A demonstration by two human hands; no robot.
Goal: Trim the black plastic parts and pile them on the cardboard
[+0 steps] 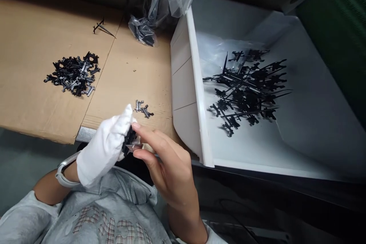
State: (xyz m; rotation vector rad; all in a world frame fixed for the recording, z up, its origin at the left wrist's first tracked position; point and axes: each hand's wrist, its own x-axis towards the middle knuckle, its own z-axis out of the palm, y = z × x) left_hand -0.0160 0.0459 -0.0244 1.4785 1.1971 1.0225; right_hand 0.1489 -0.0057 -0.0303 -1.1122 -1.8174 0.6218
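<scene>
My left hand (107,143), in a white glove, is closed around a small black plastic part (129,140) in front of my body. Bare and curled, my right hand (168,158) meets it from the right. Its thumb and fingers hold a small knife with a thin shiny blade (134,147) laid against the black part; a pale handle shows behind the fingers, mostly hidden. My right fingertip touches the part's upper end. Just beyond my hands, two loose black plastic pieces (143,109) lie on the cardboard.
A heap of small black pieces (74,74) lies on the cardboard-covered table (28,95) at left. Behind it sits one branched black piece (102,28). Clear plastic bags (142,32) stand at the back. A white bin (197,84) on the right holds many long black sprues (246,87).
</scene>
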